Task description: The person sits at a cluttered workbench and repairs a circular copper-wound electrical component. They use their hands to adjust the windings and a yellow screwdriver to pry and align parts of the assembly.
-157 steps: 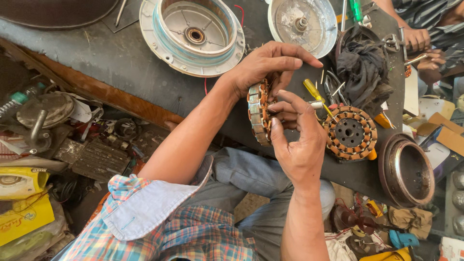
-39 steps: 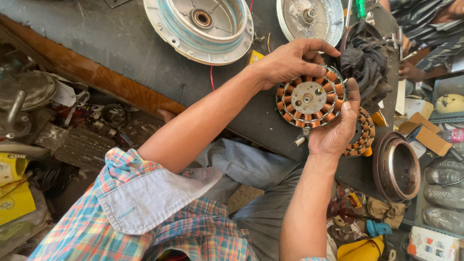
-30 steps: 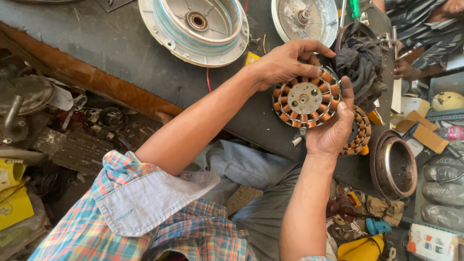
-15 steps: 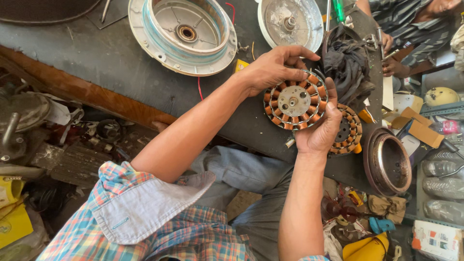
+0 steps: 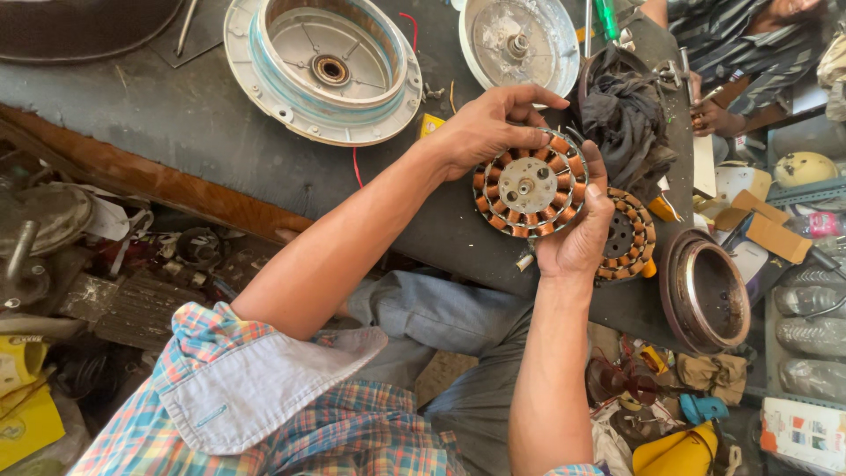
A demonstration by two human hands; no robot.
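My left hand [image 5: 486, 132] and my right hand [image 5: 575, 236] both hold a round fan-motor stator [image 5: 529, 187] with copper windings and a grey metal hub, flat face up, just above the dark workbench [image 5: 176, 132]. The left hand's fingers curl over the stator's top rim. My right palm cups its lower right edge, thumb along the side. A second copper-wound stator [image 5: 627, 238] lies on the bench right behind my right hand.
A large white motor housing [image 5: 322, 66] and a round end cover [image 5: 520, 40] lie at the back. A dark rag [image 5: 626, 115] and a brown ring-shaped cover [image 5: 705, 291] sit to the right. Another person's hand [image 5: 716, 116] works at top right. Scrap parts [image 5: 132, 264] fill the floor.
Five seconds ago the stator was held edge-on; it now faces up. In the last second both hands keep the same grip, and only the view shifts slightly.
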